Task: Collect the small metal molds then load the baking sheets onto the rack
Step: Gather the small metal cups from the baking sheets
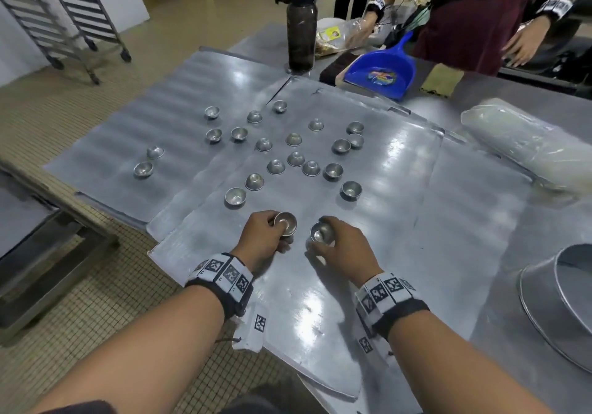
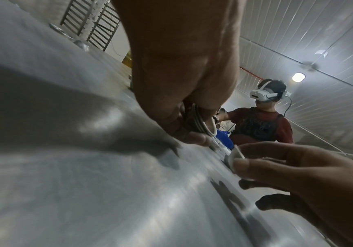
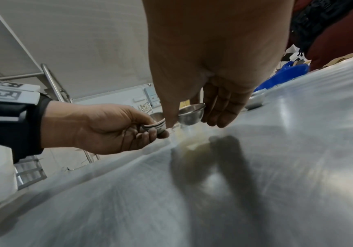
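Several small metal molds lie scattered over overlapping baking sheets on the steel table. My left hand grips a small stack of nested molds, tilted, just above the near sheet; the same stack shows in the right wrist view. My right hand pinches a single mold by its rim, close beside the left stack, seen as the single mold in the right wrist view. The two held pieces are a short gap apart. The wheeled rack stands at the far left.
A dark water bottle, a blue dustpan and a plastic-wrapped roll sit at the back and right. A large metal pan lies at the right edge. Another person works across the table.
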A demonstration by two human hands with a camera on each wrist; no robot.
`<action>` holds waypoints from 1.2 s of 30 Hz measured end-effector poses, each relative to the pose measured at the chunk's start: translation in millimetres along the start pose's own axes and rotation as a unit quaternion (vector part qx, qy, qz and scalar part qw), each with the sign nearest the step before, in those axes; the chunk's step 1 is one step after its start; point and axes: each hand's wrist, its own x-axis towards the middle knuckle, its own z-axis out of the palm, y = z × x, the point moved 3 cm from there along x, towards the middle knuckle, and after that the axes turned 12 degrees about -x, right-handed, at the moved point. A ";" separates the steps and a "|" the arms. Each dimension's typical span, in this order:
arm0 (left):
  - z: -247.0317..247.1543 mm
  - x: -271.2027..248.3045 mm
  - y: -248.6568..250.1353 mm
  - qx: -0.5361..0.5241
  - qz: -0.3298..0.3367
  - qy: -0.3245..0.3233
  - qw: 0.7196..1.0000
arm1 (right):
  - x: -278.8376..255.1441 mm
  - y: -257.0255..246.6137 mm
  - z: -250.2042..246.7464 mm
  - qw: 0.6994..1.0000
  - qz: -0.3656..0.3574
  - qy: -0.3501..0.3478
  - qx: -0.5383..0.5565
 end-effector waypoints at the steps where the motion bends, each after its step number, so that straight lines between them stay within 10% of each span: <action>1: 4.1 -0.5 0.8 -0.002 0.002 -0.002 1.000 | -0.4 2.0 -3.8 1.000 0.001 0.003 0.012; 19: 39.9 55.9 14.4 -0.089 -0.081 -0.119 0.985 | 31.6 -10.7 -11.3 0.997 0.052 0.051 0.034; 27: 25.8 113.3 7.2 -0.025 -0.054 -0.147 0.987 | 52.2 33.1 -20.5 0.969 0.219 0.112 -0.002; 36: 26.6 127.5 4.0 -0.018 -0.059 -0.192 0.979 | 90.5 38.7 -21.8 0.972 0.219 0.024 -0.085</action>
